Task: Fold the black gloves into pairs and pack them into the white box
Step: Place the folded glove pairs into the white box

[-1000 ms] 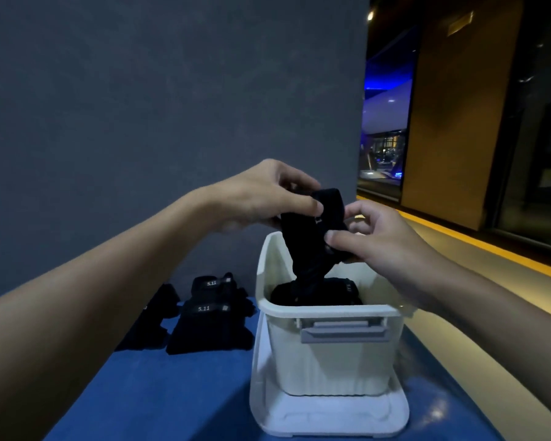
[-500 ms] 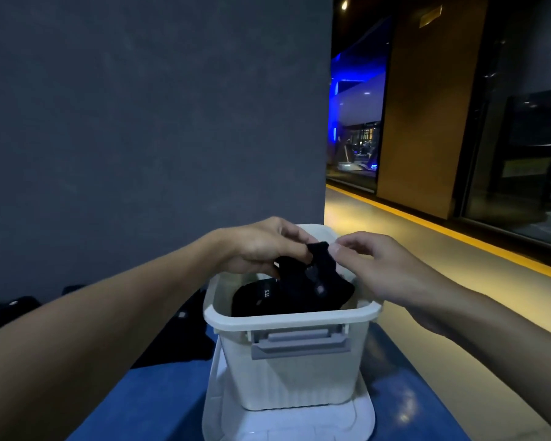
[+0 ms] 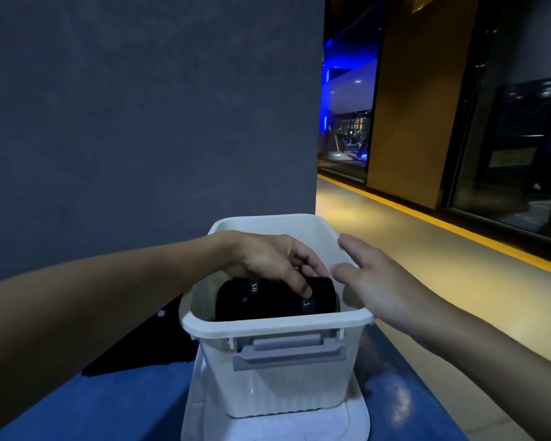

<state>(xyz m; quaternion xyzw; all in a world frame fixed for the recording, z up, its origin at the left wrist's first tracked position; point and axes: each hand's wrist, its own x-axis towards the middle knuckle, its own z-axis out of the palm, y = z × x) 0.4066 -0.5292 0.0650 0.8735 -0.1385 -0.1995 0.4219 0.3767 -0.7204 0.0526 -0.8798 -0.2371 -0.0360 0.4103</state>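
Had the left hand (image 3: 268,259) down inside the box (image 3: 277,393), fingers curled on the gloves (image 3: 268,302), gripping them. Had those gloves folded and low in the box, white-lettered bands showing. Held the right hand (image 3: 379,281) open, fingers straight, just over the box's right rim, touching nothing. Had the box standing on its lid (image 3: 299,429) on the blue worktop (image 3: 109,405). Had spare gloves (image 3: 147,348) lying left of the box, partly hidden by the left arm.

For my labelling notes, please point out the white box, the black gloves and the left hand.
white box (image 3: 277,325), head view, front rim.
black gloves (image 3: 266,303), head view, top of the folded bundle.
left hand (image 3: 268,259), head view, back of the hand.
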